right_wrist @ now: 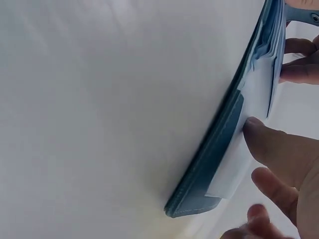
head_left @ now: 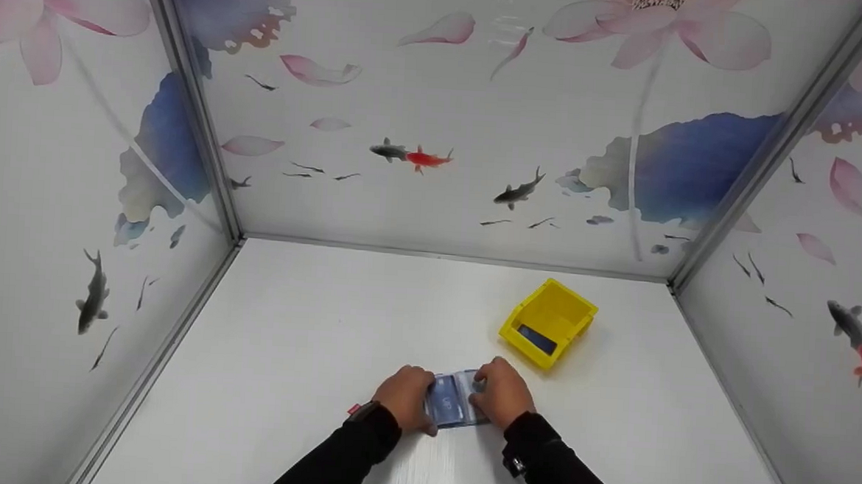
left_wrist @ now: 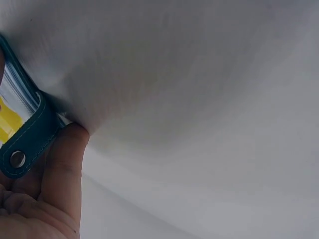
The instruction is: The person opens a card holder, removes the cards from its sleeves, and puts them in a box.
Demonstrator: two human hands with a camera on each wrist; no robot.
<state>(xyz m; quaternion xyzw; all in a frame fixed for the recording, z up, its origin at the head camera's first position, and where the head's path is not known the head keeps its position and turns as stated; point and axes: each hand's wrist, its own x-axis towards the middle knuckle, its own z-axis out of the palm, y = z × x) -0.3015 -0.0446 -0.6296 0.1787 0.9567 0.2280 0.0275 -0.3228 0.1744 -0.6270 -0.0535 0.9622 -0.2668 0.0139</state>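
Note:
A teal card holder [head_left: 447,402] with clear sleeves lies spread open near the front of the white table. My left hand [head_left: 405,398] grips its left side. In the left wrist view, fingers [left_wrist: 65,169] bend behind its strap [left_wrist: 35,134], which has a metal snap. At the other side, my right hand [head_left: 504,395] holds the sleeves with curled fingers. The right wrist view shows the thumb [right_wrist: 271,149] on a pale sleeve [right_wrist: 239,164], over the teal cover [right_wrist: 204,184]; other fingertips sit below, apart from the sleeve.
A yellow plastic bin [head_left: 560,315] stands behind and right of the hands, with a dark blue rectangle [head_left: 536,340] inside. Printed panels with fish and flowers enclose the table [head_left: 324,317] at the back [head_left: 418,204], left and right.

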